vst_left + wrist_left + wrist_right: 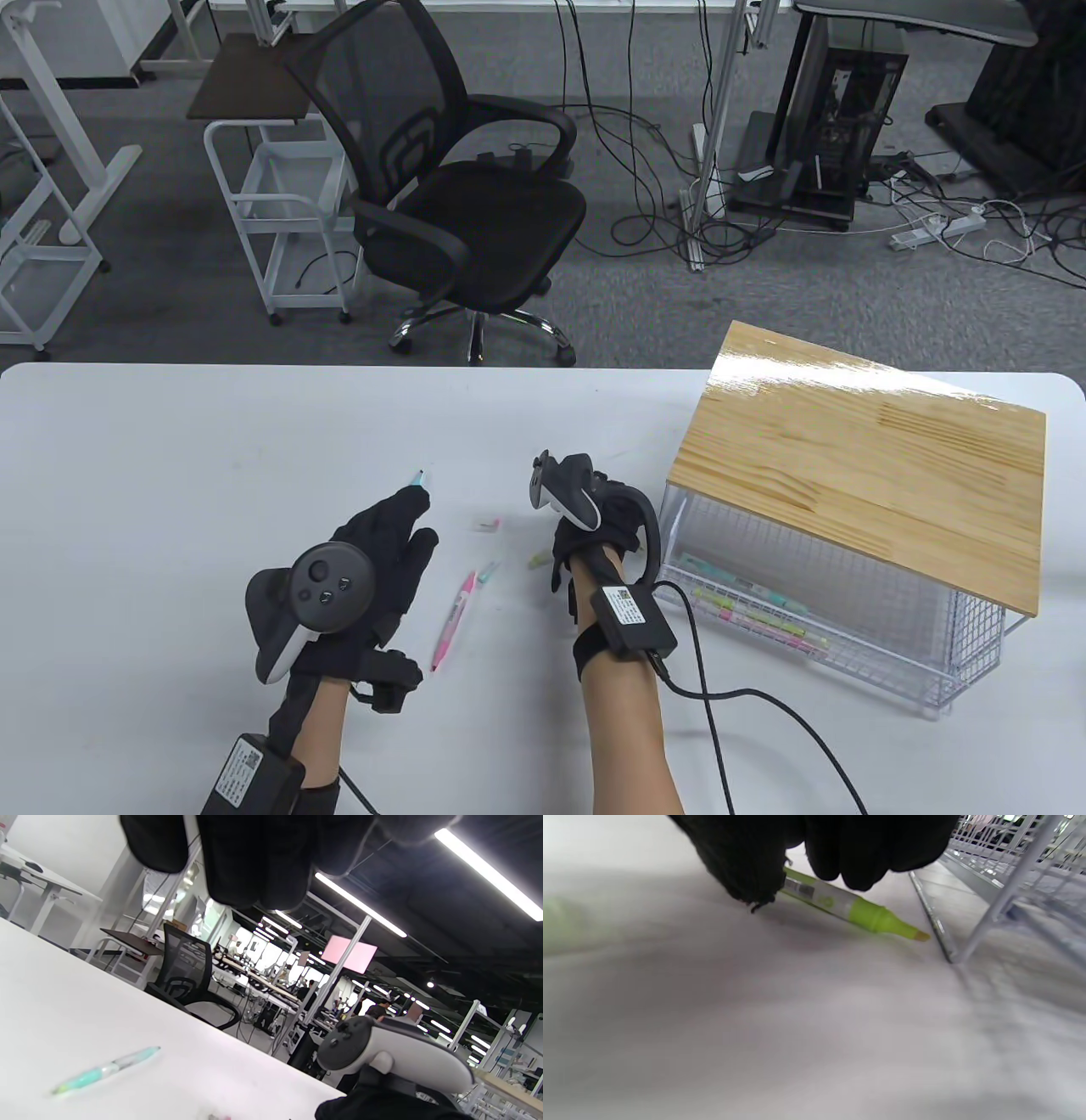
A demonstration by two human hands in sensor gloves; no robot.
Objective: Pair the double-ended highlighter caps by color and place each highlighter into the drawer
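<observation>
My right hand (598, 531) is curled down on the table beside the wire drawer (848, 654). In the right wrist view its thumb and fingers (865, 853) pinch a green highlighter (857, 910) lying flat, with its tip bare and pointing at the drawer frame. My left hand (394, 535) hovers with straight fingers (250, 861) and holds nothing. A teal highlighter (418, 481) (106, 1070) lies just past its fingertips. Between the hands lie a pink highlighter (454, 620) with a teal cap (486, 573) at its far end, and a small pink cap (485, 524).
The drawer sits under a wooden top (865, 475) at the table's right and holds several highlighters (751, 613). A pale green piece (539, 560) lies left of my right hand, blurred in the right wrist view. A black office chair (458, 195) stands beyond the far edge.
</observation>
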